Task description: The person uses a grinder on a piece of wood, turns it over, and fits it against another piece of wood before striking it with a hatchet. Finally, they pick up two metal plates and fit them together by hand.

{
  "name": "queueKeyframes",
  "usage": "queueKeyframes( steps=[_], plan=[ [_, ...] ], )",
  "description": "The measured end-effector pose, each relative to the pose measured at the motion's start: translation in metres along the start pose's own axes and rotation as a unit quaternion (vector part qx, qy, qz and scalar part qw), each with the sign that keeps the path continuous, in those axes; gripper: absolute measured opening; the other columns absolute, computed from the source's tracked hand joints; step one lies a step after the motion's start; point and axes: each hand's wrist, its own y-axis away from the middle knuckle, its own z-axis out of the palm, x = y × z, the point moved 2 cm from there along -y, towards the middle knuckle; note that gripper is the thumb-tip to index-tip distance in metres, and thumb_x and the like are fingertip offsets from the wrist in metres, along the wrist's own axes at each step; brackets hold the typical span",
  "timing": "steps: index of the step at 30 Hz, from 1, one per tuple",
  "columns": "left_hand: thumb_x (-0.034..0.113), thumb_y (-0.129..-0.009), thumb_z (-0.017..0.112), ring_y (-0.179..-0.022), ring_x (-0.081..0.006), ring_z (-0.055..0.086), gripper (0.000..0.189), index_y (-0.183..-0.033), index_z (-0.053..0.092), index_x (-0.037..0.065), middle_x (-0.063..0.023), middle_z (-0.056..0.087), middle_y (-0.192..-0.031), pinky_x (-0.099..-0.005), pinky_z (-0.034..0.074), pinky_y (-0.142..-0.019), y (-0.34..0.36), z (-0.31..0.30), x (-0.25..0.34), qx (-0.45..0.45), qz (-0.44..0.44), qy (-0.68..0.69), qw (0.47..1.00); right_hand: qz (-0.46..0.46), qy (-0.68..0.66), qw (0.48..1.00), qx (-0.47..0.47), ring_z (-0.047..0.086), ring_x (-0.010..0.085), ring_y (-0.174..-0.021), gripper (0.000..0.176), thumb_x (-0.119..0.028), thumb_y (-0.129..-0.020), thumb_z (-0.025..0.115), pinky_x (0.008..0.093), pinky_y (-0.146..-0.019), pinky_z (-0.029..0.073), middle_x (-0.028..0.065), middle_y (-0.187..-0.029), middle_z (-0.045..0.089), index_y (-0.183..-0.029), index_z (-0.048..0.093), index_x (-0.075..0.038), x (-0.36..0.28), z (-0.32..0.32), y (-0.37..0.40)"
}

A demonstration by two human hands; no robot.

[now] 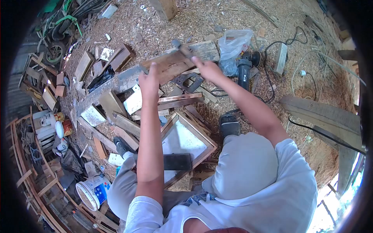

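Observation:
My right hand [209, 70] is closed round the handle of a hammer [185, 49]. The hammer's dark head is over the far part of a long, weathered timber beam [210, 50]. On the near side of a brown board [167, 68] lying along that beam, my left hand [149, 80] is closed with the thumb pointing up. A small greyish end shows beside its fingers, too little to name. Between my hands and a little nearer lies a dark saw handle [189, 82]. Beyond my right wrist stands an angle grinder [244, 70] with a black body.
A clear plastic bag [233, 44] sits beside the grinder. Before my knees is a wood-framed white panel [184, 141] bearing a black block [177, 162]. Wood offcuts [126, 124] lie around the beam. A white bucket [91, 193] is at left; a black cable [268, 58] runs at right.

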Motion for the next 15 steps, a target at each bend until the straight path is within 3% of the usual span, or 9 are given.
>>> queueKeyframes(
  steps=[2, 4, 5, 7, 8, 9, 11, 12, 15],
  plan=[
    [0.031, -0.104, 0.063, -0.095, -0.0196, 0.067, 0.043, -0.122, 0.066, -0.007, -0.0169, 0.073, -0.105, -0.0378, 0.053, -0.088, 0.013, -0.009, 0.002, -0.009, 0.042, -0.008, 0.999, -0.007, -0.050, 0.997, 0.050, 0.071, 0.0440, -0.089, 0.088, -0.078, -0.097, 0.040, 0.0517, -0.082, 0.053, 0.0243, -0.086, 0.073, -0.091, 0.072, 0.004, 0.015, 0.001, -0.008],
    [0.012, -0.098, 0.068, -0.119, -0.0261, 0.067, 0.034, -0.131, 0.065, 0.001, -0.0113, 0.072, -0.124, -0.0394, 0.050, -0.106, 0.030, -0.008, 0.018, -0.118, 0.129, -0.157, 0.972, -0.010, -0.099, 0.986, 0.131, 0.072, 0.0434, -0.087, 0.084, -0.076, -0.096, 0.046, 0.0504, -0.080, 0.053, 0.0258, -0.085, 0.072, -0.090, 0.071, 0.004, 0.016, -0.009, -0.001],
    [0.012, -0.098, 0.068, -0.119, -0.0261, 0.067, 0.034, -0.131, 0.065, 0.001, -0.0113, 0.072, -0.124, -0.0394, 0.050, -0.106, 0.033, -0.006, 0.021, -0.119, 0.125, -0.153, 0.973, -0.006, -0.094, 0.987, 0.132, 0.072, 0.0434, -0.087, 0.084, -0.076, -0.096, 0.046, 0.0504, -0.080, 0.053, 0.0258, -0.085, 0.072, -0.090, 0.071, 0.004, 0.020, -0.014, -0.005],
    [-0.001, -0.088, 0.067, -0.129, -0.0327, 0.062, 0.046, -0.133, 0.065, 0.005, -0.0117, 0.069, -0.135, -0.0398, 0.047, -0.110, 0.040, 0.006, 0.031, -0.240, 0.371, -0.244, 0.863, -0.060, -0.047, 0.972, 0.223, 0.071, 0.0353, -0.072, 0.078, -0.072, -0.096, 0.054, 0.0475, -0.068, 0.053, 0.0231, -0.078, 0.070, -0.083, 0.068, 0.004, 0.016, -0.035, -0.011],
    [-0.009, -0.076, 0.066, -0.137, -0.0350, 0.055, 0.060, -0.131, 0.069, 0.014, -0.0059, 0.066, -0.142, -0.0470, 0.039, -0.118, 0.039, 0.009, 0.031, -0.285, 0.356, -0.245, 0.856, -0.002, -0.165, 0.975, 0.150, 0.063, 0.0235, -0.057, 0.069, -0.067, -0.095, 0.062, 0.0417, -0.056, 0.051, 0.0156, -0.073, 0.067, -0.081, 0.064, 0.000, 0.019, -0.043, -0.014],
    [-0.009, -0.076, 0.066, -0.137, -0.0350, 0.055, 0.060, -0.131, 0.069, 0.014, -0.0059, 0.066, -0.142, -0.0470, 0.039, -0.118, 0.040, 0.009, 0.029, -0.288, 0.358, -0.242, 0.855, 0.000, -0.165, 0.974, 0.154, 0.063, 0.0235, -0.057, 0.069, -0.067, -0.095, 0.062, 0.0417, -0.056, 0.051, 0.0156, -0.073, 0.067, -0.081, 0.064, 0.000, 0.016, -0.049, -0.013],
    [-0.011, -0.071, 0.067, -0.139, -0.0308, 0.053, 0.064, -0.127, 0.072, 0.020, -0.0004, 0.066, -0.141, -0.0546, 0.032, -0.121, 0.048, 0.008, 0.019, -0.307, 0.377, -0.437, 0.757, 0.056, -0.324, 0.941, 0.085, 0.055, 0.0141, -0.052, 0.059, -0.060, -0.094, 0.069, 0.0348, -0.047, 0.048, 0.0090, -0.073, 0.064, -0.083, 0.061, -0.003, 0.012, -0.053, -0.012],
    [-0.012, -0.069, 0.069, -0.142, -0.0282, 0.050, 0.063, -0.121, 0.073, 0.023, 0.0035, 0.066, -0.142, -0.0597, 0.026, -0.122, 0.049, 0.007, 0.013, -0.328, 0.362, -0.431, 0.759, 0.063, -0.331, 0.938, 0.080, 0.057, 0.0134, -0.053, 0.052, -0.051, -0.093, 0.075, 0.0326, -0.047, 0.048, 0.0083, -0.077, 0.066, -0.091, 0.063, 0.000, 0.012, -0.053, -0.012],
    [-0.010, -0.068, 0.071, -0.142, -0.0284, 0.050, 0.058, -0.118, 0.072, 0.020, 0.0038, 0.064, -0.142, -0.0584, 0.029, -0.121, 0.054, 0.005, -0.001, -0.321, 0.355, -0.440, 0.760, 0.041, -0.320, 0.943, 0.084, 0.058, 0.0140, -0.053, 0.043, -0.039, -0.094, 0.076, 0.0328, -0.047, 0.049, 0.0092, -0.079, 0.067, -0.093, 0.064, 0.002, 0.015, -0.046, -0.013]
  ],
)
